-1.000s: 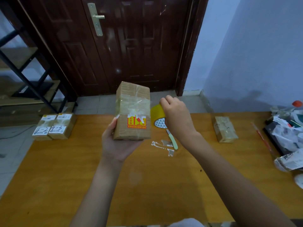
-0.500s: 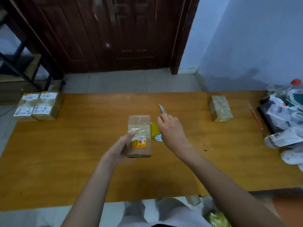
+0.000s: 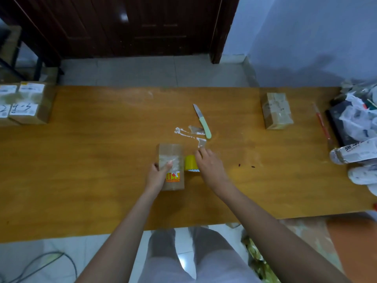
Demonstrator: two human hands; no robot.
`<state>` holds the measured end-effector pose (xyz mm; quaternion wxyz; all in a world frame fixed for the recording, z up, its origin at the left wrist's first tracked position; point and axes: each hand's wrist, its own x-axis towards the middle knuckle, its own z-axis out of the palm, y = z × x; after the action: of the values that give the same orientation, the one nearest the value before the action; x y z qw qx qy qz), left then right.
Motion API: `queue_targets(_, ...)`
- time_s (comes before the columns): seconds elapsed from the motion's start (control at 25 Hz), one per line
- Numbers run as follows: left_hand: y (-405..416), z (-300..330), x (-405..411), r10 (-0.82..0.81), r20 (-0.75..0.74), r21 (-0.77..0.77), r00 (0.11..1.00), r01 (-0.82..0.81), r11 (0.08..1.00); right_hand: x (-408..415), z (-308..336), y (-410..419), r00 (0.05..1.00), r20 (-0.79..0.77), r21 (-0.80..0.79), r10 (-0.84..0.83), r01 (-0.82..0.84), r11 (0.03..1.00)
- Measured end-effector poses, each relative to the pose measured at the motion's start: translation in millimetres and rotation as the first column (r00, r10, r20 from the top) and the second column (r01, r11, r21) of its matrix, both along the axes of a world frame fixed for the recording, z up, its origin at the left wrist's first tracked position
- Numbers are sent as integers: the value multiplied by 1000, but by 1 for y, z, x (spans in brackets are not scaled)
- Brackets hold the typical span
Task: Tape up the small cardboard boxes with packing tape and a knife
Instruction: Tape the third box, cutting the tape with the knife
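A small cardboard box (image 3: 171, 158) with a red and yellow sticker lies on the wooden table (image 3: 81, 160) near its middle. My left hand (image 3: 156, 176) grips the box's left side, thumb across the taped top. A yellow roll of packing tape (image 3: 191, 163) sits against the box's right side, and my right hand (image 3: 209, 168) holds it from above. A knife (image 3: 202, 121) with a pale green handle lies on the table beyond my hands, beside torn scraps of tape (image 3: 190, 133).
Another taped box (image 3: 277, 113) stands at the table's right. Two labelled boxes (image 3: 22, 103) sit at the far left edge. A red pen (image 3: 322, 123) and a heap of plastic bags and packages (image 3: 359, 129) crowd the right end. A dark door is behind.
Both hands have brought the box and the tape roll down from in front of me onto the table. The camera has tilted downward, showing my legs.
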<state>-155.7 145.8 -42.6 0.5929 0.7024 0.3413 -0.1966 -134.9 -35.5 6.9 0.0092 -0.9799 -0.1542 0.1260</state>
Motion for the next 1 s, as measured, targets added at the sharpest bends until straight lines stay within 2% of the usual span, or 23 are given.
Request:
queue_targets(0.08,-1,-6,-4,-72,-1,201,997,71,977,-3,-7,-4,999,-28,58,-19,21,998)
queue_targets(0.16,0,-8,-4,-191,-15,481,982,174,859,-3,-9,-8,994,-64,150,-86,95,984)
queue_targets(0.24,-1,-1,5,-229,64,656,971,132,743,-1,-9,-11,984,-86,214,-153,168,962)
queue_targets(0.32,-6,6,25,-294,210,740,932,44,671,0,-10,-13,984,-89,212,-156,172,962)
queue_targets(0.36,-10,5,36,-351,238,769,905,45,637,0,-11,-14,984,-89,210,-152,167,963)
queue_targets(0.4,-15,3,47,-421,217,798,881,89,596,1,-12,-14,985,-88,207,-152,167,964)
queue_targets(0.48,-22,-7,62,-566,84,864,820,223,451,1,-14,-12,986,-69,199,-151,162,966)
queue_targets(0.56,-24,-17,63,-625,-6,900,781,276,336,0,-18,-10,991,-41,176,-127,133,975)
queue_targets(0.68,-18,-22,63,-620,-1,913,784,254,319,6,-22,-20,995,-6,132,-102,102,986)
queue_targets(0.84,-17,-21,65,-612,15,906,791,247,343,12,-19,-41,988,153,20,-17,14,1000)
queue_targets(1.0,16,-19,72,-581,-2,915,814,236,328,26,-17,-72,983,149,-98,-106,121,988)
